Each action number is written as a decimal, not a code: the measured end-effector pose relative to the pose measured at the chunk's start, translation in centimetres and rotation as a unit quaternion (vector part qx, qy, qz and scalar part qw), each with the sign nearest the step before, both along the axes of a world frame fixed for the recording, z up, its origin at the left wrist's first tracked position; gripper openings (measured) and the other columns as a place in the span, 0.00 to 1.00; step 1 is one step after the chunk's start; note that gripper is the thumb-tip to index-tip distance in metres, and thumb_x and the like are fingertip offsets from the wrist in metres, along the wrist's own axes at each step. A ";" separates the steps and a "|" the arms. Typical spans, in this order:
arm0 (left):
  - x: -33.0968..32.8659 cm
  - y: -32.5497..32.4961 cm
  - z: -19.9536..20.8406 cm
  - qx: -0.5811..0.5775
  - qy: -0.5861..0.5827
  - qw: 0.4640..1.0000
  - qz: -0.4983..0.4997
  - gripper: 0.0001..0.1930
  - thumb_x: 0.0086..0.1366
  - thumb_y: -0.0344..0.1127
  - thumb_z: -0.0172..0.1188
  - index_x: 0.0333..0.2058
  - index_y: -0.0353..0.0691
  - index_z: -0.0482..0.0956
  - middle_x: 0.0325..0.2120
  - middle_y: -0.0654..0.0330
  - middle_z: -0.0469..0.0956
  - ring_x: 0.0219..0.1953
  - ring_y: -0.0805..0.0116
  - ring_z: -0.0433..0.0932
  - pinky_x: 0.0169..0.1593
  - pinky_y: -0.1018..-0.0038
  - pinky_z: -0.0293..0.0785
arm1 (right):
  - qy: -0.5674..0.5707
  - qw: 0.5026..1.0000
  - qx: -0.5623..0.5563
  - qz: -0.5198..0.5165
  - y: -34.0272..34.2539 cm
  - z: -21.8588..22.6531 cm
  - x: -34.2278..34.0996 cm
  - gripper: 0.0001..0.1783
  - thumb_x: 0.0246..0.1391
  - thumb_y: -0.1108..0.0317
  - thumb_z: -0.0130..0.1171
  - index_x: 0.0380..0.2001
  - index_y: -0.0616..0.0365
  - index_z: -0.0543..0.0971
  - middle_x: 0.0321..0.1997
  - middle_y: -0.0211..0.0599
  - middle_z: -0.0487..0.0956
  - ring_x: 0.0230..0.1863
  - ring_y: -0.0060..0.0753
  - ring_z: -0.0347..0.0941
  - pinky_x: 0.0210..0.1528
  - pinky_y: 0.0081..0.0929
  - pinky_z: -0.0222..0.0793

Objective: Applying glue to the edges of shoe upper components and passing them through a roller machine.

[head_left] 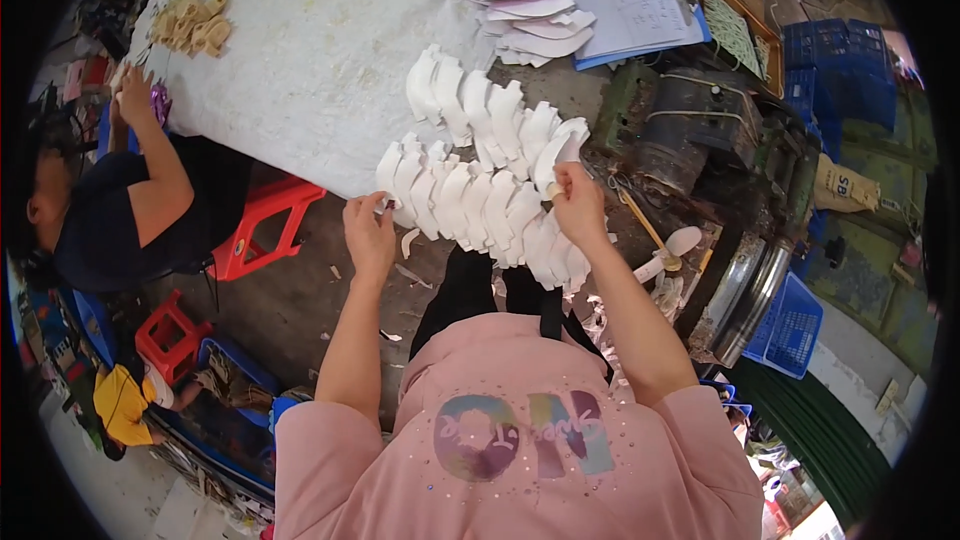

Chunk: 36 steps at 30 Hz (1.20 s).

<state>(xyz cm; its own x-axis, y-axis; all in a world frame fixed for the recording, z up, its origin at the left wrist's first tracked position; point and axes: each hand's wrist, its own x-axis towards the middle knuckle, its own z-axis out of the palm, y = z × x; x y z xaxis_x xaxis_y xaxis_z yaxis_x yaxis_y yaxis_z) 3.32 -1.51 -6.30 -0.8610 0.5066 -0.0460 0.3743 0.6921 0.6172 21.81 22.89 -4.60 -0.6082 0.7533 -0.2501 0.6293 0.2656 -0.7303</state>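
Two overlapping rows of white, curved, flat cut pieces lie at the table's near edge: a far row (pixel 478 105) and a near row (pixel 460 195). At the right end of the far row, my right hand (pixel 578 202) has its fingers closed on the edge of a white curved piece (pixel 562 148), which tilts up from the others. My left hand (pixel 371 232) is by the left end of the near row. Its thumb and forefinger are pinched together, with a small pale bit at the tips that I cannot make out.
A stack of pale pieces (pixel 530 15) and a clipboard with papers (pixel 640 10) lie beyond the rows. Dark machinery (pixel 700 125) stands close on my right. At the left, a co-worker (pixel 130 180) sits near tan pieces (pixel 195 22) and a red stool (pixel 268 225).
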 end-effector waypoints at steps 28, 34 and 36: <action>-1.3 -0.1 -0.4 0.002 -0.016 0.996 -0.087 0.10 0.45 0.20 0.60 0.27 0.37 0.70 0.30 0.55 0.67 0.36 0.54 0.70 0.37 0.65 0.68 | -0.180 0.963 0.197 0.020 -0.3 3.0 -1.7 0.17 0.43 0.69 0.58 0.41 0.53 0.76 0.44 0.39 0.66 0.51 0.44 0.57 0.51 0.45 0.52; -2.7 -0.5 0.2 -0.031 -0.037 0.993 -0.108 0.11 0.44 0.24 0.63 0.26 0.37 0.71 0.31 0.54 0.69 0.39 0.55 0.69 0.41 0.65 0.68 | -0.073 0.973 0.217 -0.026 -0.9 3.4 -2.5 0.20 0.38 0.76 0.58 0.41 0.55 0.75 0.45 0.39 0.65 0.52 0.45 0.56 0.52 0.45 0.51; -3.0 -0.5 0.5 -0.024 -0.031 0.991 -0.130 0.11 0.44 0.24 0.64 0.27 0.37 0.72 0.32 0.54 0.69 0.40 0.55 0.69 0.42 0.65 0.68 | -0.037 0.972 0.230 -0.033 -1.4 3.1 -3.2 0.21 0.36 0.78 0.56 0.40 0.55 0.75 0.46 0.39 0.66 0.51 0.46 0.57 0.51 0.46 0.51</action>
<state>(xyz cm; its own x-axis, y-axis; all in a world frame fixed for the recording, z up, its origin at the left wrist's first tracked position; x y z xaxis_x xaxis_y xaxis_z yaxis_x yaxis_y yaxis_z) 0.36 -2.04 -5.84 -0.6969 0.7062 -0.1253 0.5053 0.6073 0.6131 18.65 21.51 -1.47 -0.5484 0.8323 0.0810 0.7027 0.5112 -0.4949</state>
